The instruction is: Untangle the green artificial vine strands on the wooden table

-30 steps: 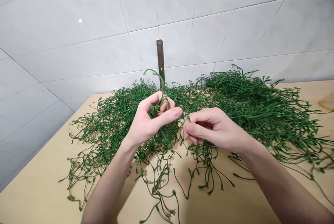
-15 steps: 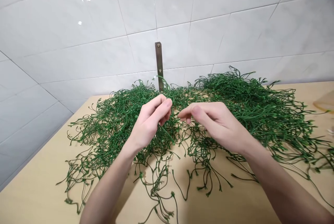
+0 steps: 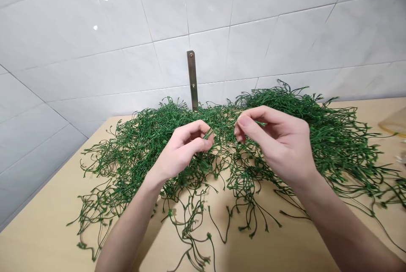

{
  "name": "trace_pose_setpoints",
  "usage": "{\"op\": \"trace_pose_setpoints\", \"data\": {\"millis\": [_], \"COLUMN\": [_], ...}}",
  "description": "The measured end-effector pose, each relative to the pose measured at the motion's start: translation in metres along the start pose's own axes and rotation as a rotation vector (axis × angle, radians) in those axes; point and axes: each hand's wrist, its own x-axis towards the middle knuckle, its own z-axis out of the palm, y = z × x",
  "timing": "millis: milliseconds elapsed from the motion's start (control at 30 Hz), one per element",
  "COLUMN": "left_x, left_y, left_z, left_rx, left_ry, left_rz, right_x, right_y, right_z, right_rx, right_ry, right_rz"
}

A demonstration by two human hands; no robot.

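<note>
While the left hand (image 3: 185, 147) and right hand (image 3: 281, 141) hold one green strand (image 3: 222, 127) taut between them, fingers (image 3: 253, 130) clamped on its ends, the tangled heap (image 3: 323, 136) beneath sprawls unsorted across the counter (image 3: 44, 234).

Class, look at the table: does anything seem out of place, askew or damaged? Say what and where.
Nothing looks damaged or spilled. The green stems lie in a loose tangle across the table, with some strands trailing towards its near edge. The left hand and right hand pinch one of them.
</note>
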Motion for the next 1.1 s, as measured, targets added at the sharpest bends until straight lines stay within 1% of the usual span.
{"op": "trace_pose_setpoints", "data": {"millis": [67, 133, 267, 333, 433, 533, 633, 733, 900, 1033, 1100], "left_x": [-0.0001, 0.0002, 0.0007, 0.0009, 0.0014, 0.0013, 0.0003, -0.0009, -0.0010, -0.0006, -0.0010], "left_y": [0.0002, 0.0011, 0.0024, 0.0017, -0.0004, -0.0005, 0.0022, 0.0035, -0.0002, -0.0003, 0.0006], "left_z": [0.0001, 0.0011, 0.0038, 0.0039, 0.0022, 0.0005, 0.0011, 0.0033, 0.0052, 0.0053, 0.0052], "left_rx": [-0.036, -0.062, 0.003, 0.045, 0.032, -0.039, 0.010, 0.071, 0.093, 0.096, 0.079], "left_ry": [-0.023, -0.013, 0.091, 0.116, 0.122, 0.109, 0.058, 0.040, 0.106, 0.110, 0.089], "left_rz": [-0.014, -0.025, -0.017, 0.002, 0.006, -0.021, -0.033, -0.018, -0.030, -0.044, -0.050], "right_x": [-0.0006, -0.0011, -0.0002, 0.0009, 0.0023, 0.0029, 0.0032, 0.0038, 0.0036, 0.0014, 0.0002], "right_y": [-0.0007, -0.0011, 0.0018, 0.0048, 0.0083, 0.0087, 0.0075, 0.0064, 0.0035, 0.0009, -0.0004], "right_z": [0.0019, 0.0033, 0.0023, 0.0002, -0.0026, -0.0031, -0.0024, -0.0026, -0.0042, -0.0037, -0.0023], "right_rx": [-0.001, 0.003, 0.048, 0.100, 0.137, 0.093, 0.076, 0.054, 0.037, -0.088, -0.106], "right_ry": [0.023, 0.034, 0.037, -0.012, -0.104, -0.109, -0.131, -0.196, -0.326, -0.455, -0.504], "right_rz": [0.006, 0.009, 0.032, 0.059, 0.101, 0.112, 0.118, 0.133, 0.109, 0.093, 0.103]}}
